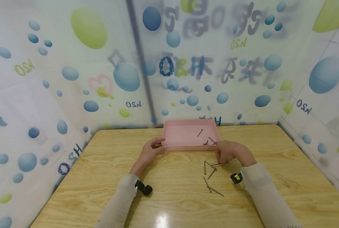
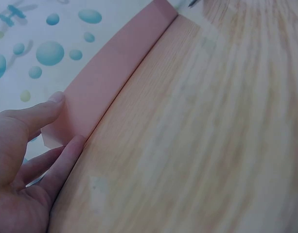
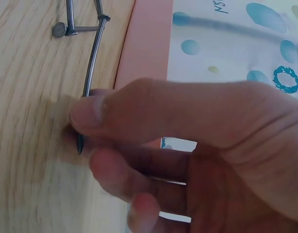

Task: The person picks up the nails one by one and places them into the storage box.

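A shallow pink tray (image 1: 186,148) sits at the back of the table. My left hand (image 1: 151,152) holds its near left corner; in the left wrist view the thumb lies against the pink wall (image 2: 110,73), with other fingers low by the table. Just before the tray's near right corner, my right hand (image 1: 229,152) pinches a steel nail (image 3: 93,63) between thumb and fingers, close to its pointed end. The headed end reaches toward other nails (image 3: 69,14). Several loose nails (image 1: 210,168) lie on the table left of this hand. More nails (image 1: 210,142) rest inside the tray.
Nearer the front, another small cluster of nails (image 1: 208,186) lies on the wooden table (image 1: 175,180). A patterned sheet (image 1: 124,104) hangs right behind the table and along its sides. Each wrist bears a small black camera (image 1: 143,188).
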### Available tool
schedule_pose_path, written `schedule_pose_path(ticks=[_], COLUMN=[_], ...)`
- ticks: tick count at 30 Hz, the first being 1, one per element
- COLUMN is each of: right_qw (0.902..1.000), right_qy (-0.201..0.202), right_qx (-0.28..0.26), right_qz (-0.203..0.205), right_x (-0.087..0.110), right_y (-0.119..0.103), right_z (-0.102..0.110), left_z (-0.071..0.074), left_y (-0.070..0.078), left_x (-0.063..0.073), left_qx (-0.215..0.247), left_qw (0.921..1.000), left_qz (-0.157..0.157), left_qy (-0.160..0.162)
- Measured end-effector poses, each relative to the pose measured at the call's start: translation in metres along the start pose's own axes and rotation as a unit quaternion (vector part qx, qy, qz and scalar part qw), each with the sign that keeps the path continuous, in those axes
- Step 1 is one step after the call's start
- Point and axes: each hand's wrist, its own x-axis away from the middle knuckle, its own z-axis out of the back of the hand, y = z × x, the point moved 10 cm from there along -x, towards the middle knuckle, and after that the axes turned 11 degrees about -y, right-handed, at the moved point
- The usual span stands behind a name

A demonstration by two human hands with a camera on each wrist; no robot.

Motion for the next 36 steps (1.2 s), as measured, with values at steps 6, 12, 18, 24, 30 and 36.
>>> schedule_pose_path(ticks=[6,12,18,24,30,36], right_qw=[0.9999,0.9999,0.9994,0.9999,0.9995,0.9995], right_qy=[-0.007,-0.011,-0.010,0.012,0.021,0.015], right_qx=[-0.007,-0.011,-0.031,0.003,0.023,0.025], right_qz=[0.008,0.004,0.008,-0.004,-0.003,-0.006], right_x=[0.0012,0.0010,0.0008,0.0018,0.0020,0.0024], right_y=[-0.0022,-0.0009,-0.0005,0.0021,0.0032,0.0044], right_z=[-0.0017,-0.0004,0.0016,0.0049,0.0064,0.0054], left_z=[-0.0001,-0.0004,0.0002,-0.0001,-0.0006,-0.0011], left_y=[-0.0012,-0.0003,0.0006,-0.0008,-0.0010,0.0010], left_x=[0.0005,-0.0012,-0.0004,0.0001,0.0007,0.0011], left_qx=[0.001,-0.004,-0.003,-0.004,-0.006,-0.003], left_qw=[1.0000,1.0000,1.0000,1.0000,0.9999,1.0000], left_qz=[-0.001,-0.001,-0.002,-0.004,0.002,0.003], left_qy=[0.005,0.001,0.002,0.005,0.008,0.006])
